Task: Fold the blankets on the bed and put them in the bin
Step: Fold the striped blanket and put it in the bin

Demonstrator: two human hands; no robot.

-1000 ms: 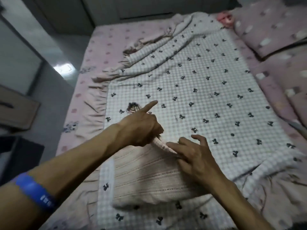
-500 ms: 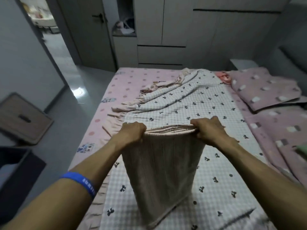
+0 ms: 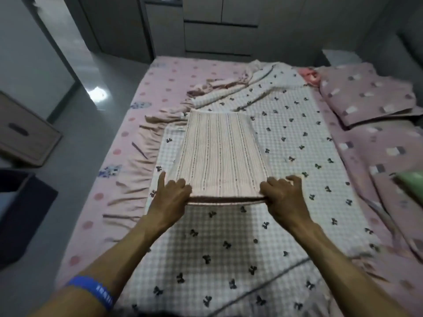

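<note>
Head view: my folded pink striped blanket (image 3: 219, 154) lies flat on the bow-print blanket (image 3: 229, 248) spread over the bed (image 3: 109, 179); my left hand (image 3: 170, 197) and right hand (image 3: 285, 197) grip its near corners

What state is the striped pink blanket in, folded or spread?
Folded: striped pink blanket is a narrow layered rectangle, stacked edges showing where both hands grip it.
</note>
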